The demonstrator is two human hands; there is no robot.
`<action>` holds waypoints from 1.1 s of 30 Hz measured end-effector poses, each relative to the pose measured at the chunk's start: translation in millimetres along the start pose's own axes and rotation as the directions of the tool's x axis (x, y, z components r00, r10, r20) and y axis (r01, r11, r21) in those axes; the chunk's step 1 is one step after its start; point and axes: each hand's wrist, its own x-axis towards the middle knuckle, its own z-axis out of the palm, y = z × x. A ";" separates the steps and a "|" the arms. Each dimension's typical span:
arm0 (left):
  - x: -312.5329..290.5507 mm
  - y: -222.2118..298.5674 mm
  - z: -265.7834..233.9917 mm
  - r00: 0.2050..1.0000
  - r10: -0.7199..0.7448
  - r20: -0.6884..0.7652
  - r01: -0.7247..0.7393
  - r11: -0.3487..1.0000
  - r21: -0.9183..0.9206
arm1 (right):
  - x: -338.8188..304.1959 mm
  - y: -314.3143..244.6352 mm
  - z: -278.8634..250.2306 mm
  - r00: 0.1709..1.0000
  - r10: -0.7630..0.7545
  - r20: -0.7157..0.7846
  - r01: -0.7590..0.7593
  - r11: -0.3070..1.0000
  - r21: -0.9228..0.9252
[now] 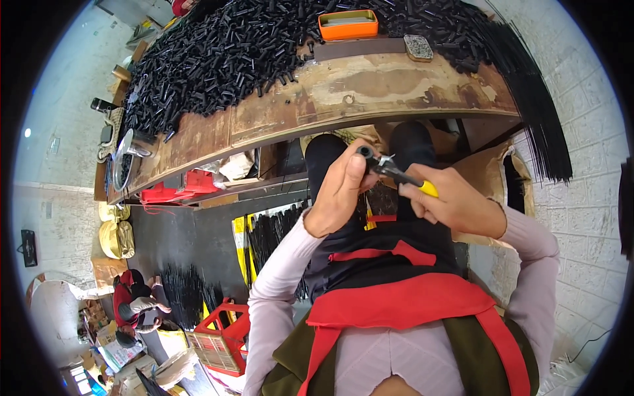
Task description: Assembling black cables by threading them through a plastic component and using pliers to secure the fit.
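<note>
The person's left hand (335,193) grasps a short black hollow tube (364,152) before a worn brown wooden bench (317,89) heaped with small black tubes (218,66). The right hand (459,201) grips a yellow-handled metal tool (428,189) beside that tube; whether they touch is unclear.

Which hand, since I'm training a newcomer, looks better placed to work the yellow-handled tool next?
Probably the right hand: it grips the tool at its handle end, while the left hand is occupied holding the black part near the tool's metal end.
</note>
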 end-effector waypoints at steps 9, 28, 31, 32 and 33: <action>-2.9 1.2 0.7 0.999 0.015 0.040 -0.014 0.999 -0.034 | 6.0 10.1 -13.7 0.983 -0.144 0.111 0.137 0.988 0.066; -13.8 -2.1 -8.7 0.990 0.070 0.118 -0.065 0.997 -0.051 | -14.3 -22.2 -15.0 0.923 0.188 0.335 -0.241 0.963 0.123; -8.3 0.3 2.6 0.992 0.057 0.113 -0.051 0.997 -0.051 | -22.0 -35.6 -26.5 0.951 0.227 0.211 -0.221 0.974 -0.053; -7.4 1.1 6.5 0.994 0.041 0.099 -0.040 0.999 -0.018 | -21.4 -46.8 -31.6 0.951 0.232 0.205 -0.199 0.965 -0.169; -5.8 -0.1 8.5 0.993 0.042 0.106 -0.040 0.999 -0.023 | -21.0 -53.9 -35.9 0.951 0.239 0.195 -0.178 0.942 -0.283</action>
